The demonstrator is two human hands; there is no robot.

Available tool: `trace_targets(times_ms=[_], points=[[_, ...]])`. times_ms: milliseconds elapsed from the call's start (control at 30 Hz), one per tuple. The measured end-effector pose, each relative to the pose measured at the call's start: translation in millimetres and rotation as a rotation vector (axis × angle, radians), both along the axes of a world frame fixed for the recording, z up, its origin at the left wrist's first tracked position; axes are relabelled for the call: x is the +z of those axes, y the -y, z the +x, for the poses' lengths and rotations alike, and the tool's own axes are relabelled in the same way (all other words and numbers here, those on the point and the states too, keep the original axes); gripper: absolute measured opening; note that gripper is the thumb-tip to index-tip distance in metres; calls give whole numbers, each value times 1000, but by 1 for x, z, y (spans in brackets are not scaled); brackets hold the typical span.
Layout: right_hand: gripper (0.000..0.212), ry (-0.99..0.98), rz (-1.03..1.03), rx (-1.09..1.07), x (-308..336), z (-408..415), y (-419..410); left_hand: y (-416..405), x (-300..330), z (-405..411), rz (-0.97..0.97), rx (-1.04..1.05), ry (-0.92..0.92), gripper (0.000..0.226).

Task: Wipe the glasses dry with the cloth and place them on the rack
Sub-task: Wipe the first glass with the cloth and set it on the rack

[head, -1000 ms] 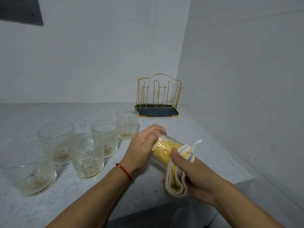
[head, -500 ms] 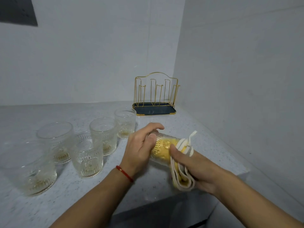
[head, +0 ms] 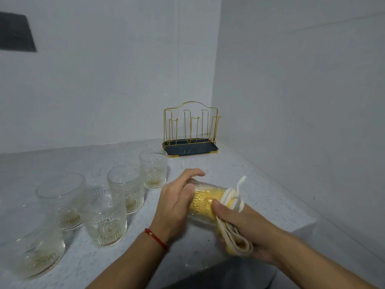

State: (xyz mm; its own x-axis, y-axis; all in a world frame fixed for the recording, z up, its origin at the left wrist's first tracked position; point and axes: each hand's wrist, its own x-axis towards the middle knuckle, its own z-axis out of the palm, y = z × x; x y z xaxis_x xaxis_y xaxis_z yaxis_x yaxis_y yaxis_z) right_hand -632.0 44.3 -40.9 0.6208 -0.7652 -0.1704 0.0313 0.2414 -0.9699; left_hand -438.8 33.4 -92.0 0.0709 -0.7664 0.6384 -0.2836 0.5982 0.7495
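I hold a clear ribbed glass (head: 205,198) on its side above the counter's front edge. My left hand (head: 177,202) grips its base end. My right hand (head: 245,224) clutches a yellow and white cloth (head: 231,236), part of it stuffed inside the glass through the mouth. Several more ribbed glasses stand upright to the left, among them one (head: 153,167), one (head: 126,187) and one (head: 104,217). The gold wire rack (head: 190,126) with a dark tray stands bare in the far corner.
The speckled grey counter (head: 218,170) ends at walls behind and to the right. Its front edge runs just under my hands. A dark panel (head: 15,33) hangs on the back wall, upper left.
The glass has turned slightly in my hands and the cloth sits deeper in it. My left fingers have shifted round its base. The view tilted a little.
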Motion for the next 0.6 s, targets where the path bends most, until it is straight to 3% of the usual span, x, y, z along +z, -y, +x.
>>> trace_targets(times_ms=[33, 67, 133, 167, 200, 267, 300, 367, 433, 467, 500, 533, 567, 600], points=[[42, -67, -173, 20, -1, -1, 5, -2, 5, -2, 121, -52, -93, 44], [36, -190, -490, 11, -5, -5, 11, -4, 10, -3, 288, -137, -233, 42], [26, -568, -1300, 12, -11, -12, 30, -4, 16, -5, 684, -319, -409, 47], [25, -693, -1576, 20, -15, -16, 38, -2, 15, -5, 796, -353, -450, 52], [25, -749, -1677, 19, -20, -15, 41, 0, 14, -5, 848, -348, -472, 52], [28, -664, -1483, 10, -21, -4, 25, 0, 8, -4, 698, -244, -455, 43], [29, -523, -1251, -18, -17, 2, 17, 3, 7, -4, 495, -182, -417, 38], [31, -199, -594, 39, -6, 6, 2, 5, 2, 0, 112, -139, -285, 36], [48, -33, -74, 48, 7, 6, -9, 5, -1, 7, -42, -95, -127, 41], [55, -10, 23, 68, 7, 5, -8, 5, -1, 9, -52, -78, -75, 45], [55, -13, 16, 95, 10, 4, -7, 2, 2, 9, -21, -88, -71, 50], [49, -61, -133, 103, 8, 3, -2, 2, 3, 8, 39, -142, -132, 55], [34, -160, -458, 76, 2, 0, 5, 1, 6, 5, 125, -219, -246, 54], [22, -312, -909, 72, 0, -3, 14, 1, 9, 2, 257, -280, -372, 49]])
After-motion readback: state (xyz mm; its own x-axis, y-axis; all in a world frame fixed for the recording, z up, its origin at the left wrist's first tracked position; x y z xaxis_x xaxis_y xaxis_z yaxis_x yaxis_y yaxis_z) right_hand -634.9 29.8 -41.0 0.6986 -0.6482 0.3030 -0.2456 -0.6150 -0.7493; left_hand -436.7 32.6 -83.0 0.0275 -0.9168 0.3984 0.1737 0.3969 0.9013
